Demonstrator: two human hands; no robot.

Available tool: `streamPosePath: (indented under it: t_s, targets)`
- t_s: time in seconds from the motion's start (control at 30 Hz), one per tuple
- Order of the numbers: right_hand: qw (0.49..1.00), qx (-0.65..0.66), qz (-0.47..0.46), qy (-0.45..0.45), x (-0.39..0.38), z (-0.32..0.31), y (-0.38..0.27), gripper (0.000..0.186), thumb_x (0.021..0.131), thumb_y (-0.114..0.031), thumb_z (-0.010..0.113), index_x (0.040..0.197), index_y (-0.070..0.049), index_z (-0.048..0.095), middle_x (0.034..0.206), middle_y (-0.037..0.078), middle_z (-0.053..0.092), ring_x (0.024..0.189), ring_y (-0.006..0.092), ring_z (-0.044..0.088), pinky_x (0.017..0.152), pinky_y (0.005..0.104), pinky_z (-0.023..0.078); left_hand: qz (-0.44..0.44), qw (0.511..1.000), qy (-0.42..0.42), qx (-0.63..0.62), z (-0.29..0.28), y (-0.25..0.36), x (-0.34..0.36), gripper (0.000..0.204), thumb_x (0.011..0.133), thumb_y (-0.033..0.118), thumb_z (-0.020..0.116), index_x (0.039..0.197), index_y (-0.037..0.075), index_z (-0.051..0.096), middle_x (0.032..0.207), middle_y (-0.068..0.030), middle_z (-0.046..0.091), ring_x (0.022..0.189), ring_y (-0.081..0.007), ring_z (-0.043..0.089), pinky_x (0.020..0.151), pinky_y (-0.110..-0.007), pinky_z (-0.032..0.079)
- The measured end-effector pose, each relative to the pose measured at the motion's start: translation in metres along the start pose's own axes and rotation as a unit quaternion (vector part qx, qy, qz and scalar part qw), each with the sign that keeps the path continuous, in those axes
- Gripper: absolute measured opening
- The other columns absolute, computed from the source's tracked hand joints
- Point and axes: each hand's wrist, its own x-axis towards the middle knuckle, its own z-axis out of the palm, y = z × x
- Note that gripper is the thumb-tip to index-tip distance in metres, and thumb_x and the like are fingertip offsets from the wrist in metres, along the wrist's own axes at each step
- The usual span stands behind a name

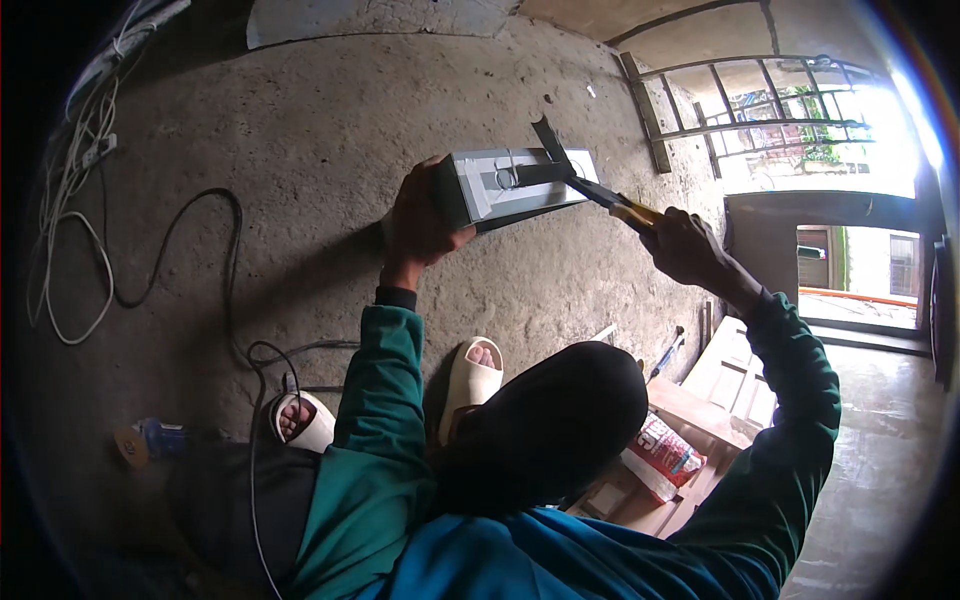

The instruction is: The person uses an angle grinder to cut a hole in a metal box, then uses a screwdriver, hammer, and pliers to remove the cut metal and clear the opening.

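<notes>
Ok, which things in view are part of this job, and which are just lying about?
In use:
grey box, held by the left hand
yellow-handled tool, in the right hand

Seemingly lying about:
red-and-white bag
white cables
black cable

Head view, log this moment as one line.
left hand: gripping left end of grey box | right hand: gripping yellow-handled tool | tool: dark end over box face, contact unclear

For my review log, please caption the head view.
Left hand grips a grey box, right hand a yellow-handled tool.

The right-hand window (855,135) glares white, shadows fall left, edges bend.
</notes>
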Motion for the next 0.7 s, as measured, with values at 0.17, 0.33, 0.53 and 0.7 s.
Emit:
streamPosePath:
  t_s: [0.17, 0.33, 0.53, 0.7]
  targets:
    - [0.999, -0.010, 0.002, 0.038, -0.004, -0.016, 0.005, 0.025, 0.082, -0.011, 0.055, 0.103, 0.002, 0.050, 0.104, 0.017, 0.047, 0.100, 0.0321, 0.047, 0.076, 0.0518, 0.039, -0.028, 1.000, -0.003, 0.005, 0.001, 0.001, -0.001, 0.087, 0.051, 0.016, 0.079, 0.128, 0.005, 0.040, 0.118, -0.0161, 0.052, 0.111, -0.0348, 0.053, 0.096, -0.042, 0.043]
    - [0.999, -0.042, 0.014, 0.030, 0.007, -0.055, 0.010, 0.030, 0.075, -0.006, 0.053, 0.104, 0.001, 0.051, 0.115, 0.018, 0.046, 0.112, 0.0303, 0.046, 0.088, 0.0584, 0.033, -0.025, 1.000, -0.013, 0.005, 0.001, 0.000, -0.001, 0.088, 0.052, 0.016, 0.079, 0.130, 0.006, 0.039, 0.120, -0.0164, 0.050, 0.114, -0.0345, 0.049, 0.099, -0.043, 0.041]
    - [0.992, -0.115, -0.045, 0.018, 0.034, -0.079, 0.001, 0.021, 0.071, -0.010, 0.056, 0.089, -0.001, 0.062, 0.113, 0.018, 0.046, 0.114, 0.0326, 0.045, 0.090, 0.0672, 0.034, -0.028, 1.000, -0.013, -0.005, 0.000, 0.001, -0.001, 0.088, 0.052, 0.015, 0.079, 0.130, 0.006, 0.039, 0.121, -0.0164, 0.050, 0.114, -0.0349, 0.049, 0.100, -0.043, 0.040]
    - [0.966, -0.233, -0.035, -0.105, 0.050, -0.098, -0.017, 0.023, 0.072, -0.012, 0.057, 0.091, -0.001, 0.063, 0.109, 0.017, 0.047, 0.112, 0.0308, 0.046, 0.085, 0.0657, 0.039, -0.014, 1.000, -0.004, -0.006, -0.002, 0.002, -0.001, 0.087, 0.053, 0.016, 0.079, 0.130, 0.006, 0.040, 0.121, -0.0162, 0.050, 0.113, -0.0346, 0.050, 0.099, -0.043, 0.041]
